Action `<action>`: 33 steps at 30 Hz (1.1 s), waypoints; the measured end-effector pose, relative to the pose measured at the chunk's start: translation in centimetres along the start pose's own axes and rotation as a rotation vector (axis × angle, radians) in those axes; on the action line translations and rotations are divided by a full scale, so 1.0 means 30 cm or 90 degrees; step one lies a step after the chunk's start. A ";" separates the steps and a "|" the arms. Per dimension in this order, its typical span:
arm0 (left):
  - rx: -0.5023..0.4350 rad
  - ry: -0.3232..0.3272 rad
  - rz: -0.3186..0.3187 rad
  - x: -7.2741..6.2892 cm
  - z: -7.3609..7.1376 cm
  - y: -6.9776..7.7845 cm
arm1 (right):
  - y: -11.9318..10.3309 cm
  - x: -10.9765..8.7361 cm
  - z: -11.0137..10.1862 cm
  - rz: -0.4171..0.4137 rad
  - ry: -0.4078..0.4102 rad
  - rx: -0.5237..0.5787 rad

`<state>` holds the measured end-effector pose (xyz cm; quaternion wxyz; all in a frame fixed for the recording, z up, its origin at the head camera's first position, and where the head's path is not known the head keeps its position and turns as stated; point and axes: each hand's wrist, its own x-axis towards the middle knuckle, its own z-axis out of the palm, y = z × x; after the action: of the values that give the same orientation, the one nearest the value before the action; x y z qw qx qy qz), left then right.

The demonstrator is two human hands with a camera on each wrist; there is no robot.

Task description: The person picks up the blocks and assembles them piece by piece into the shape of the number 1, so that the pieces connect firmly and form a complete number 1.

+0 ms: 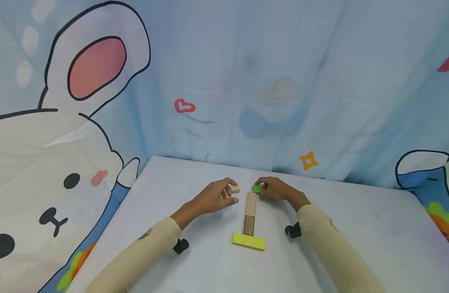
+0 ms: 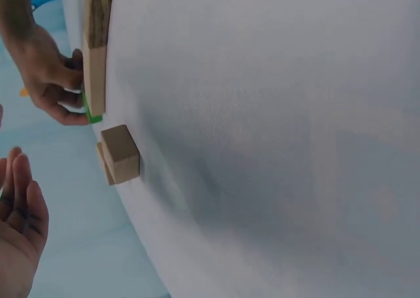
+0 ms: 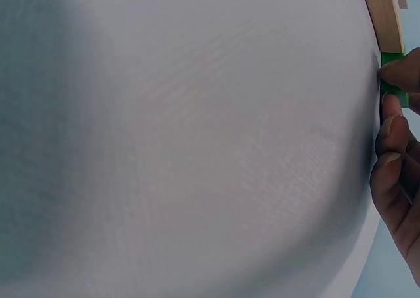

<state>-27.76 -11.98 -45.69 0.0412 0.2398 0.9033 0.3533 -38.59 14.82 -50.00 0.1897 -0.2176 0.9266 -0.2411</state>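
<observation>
My right hand (image 1: 275, 188) pinches a small green block (image 1: 256, 189) between thumb and fingers, at the far end of a row of blocks. That row has a pale wooden block (image 1: 251, 203), then a dark brown block (image 1: 248, 225), with a yellow block (image 1: 248, 241) lying crosswise at the near end. To the left, my left hand (image 1: 218, 197) is beside a small plain wooden block (image 1: 234, 189). The left wrist view shows a gap between the left fingers (image 2: 23, 180) and this wooden block (image 2: 121, 152); another thin wooden piece (image 2: 104, 163) stands behind it.
A white cloth covers the table (image 1: 338, 240), whose far edge lies just beyond both hands. Behind it hangs a light blue curtain (image 1: 224, 81) with cartoon prints. Black wrist cameras (image 1: 181, 246) hang under both forearms.
</observation>
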 end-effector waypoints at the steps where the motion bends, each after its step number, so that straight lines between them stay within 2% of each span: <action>1: -0.001 0.005 0.003 0.007 0.002 -0.004 | -0.002 -0.001 0.001 0.002 -0.001 0.001; 10: 0.016 0.019 -0.020 0.059 0.008 -0.037 | -0.001 -0.010 -0.001 -0.005 -0.002 0.005; 20: 0.050 0.007 -0.082 0.088 0.033 -0.071 | -0.002 -0.016 0.006 -0.012 0.013 0.001; 28: 0.037 0.014 -0.159 0.116 0.054 -0.109 | -0.006 -0.016 0.007 -0.020 0.009 0.017; 33: 0.029 0.008 -0.175 0.133 0.057 -0.122 | -0.009 -0.020 0.006 -0.017 0.005 0.019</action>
<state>-32.33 -11.40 -48.99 0.0777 0.1126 0.9355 0.3256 -37.93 14.85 -49.86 0.1861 -0.2264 0.9206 -0.2580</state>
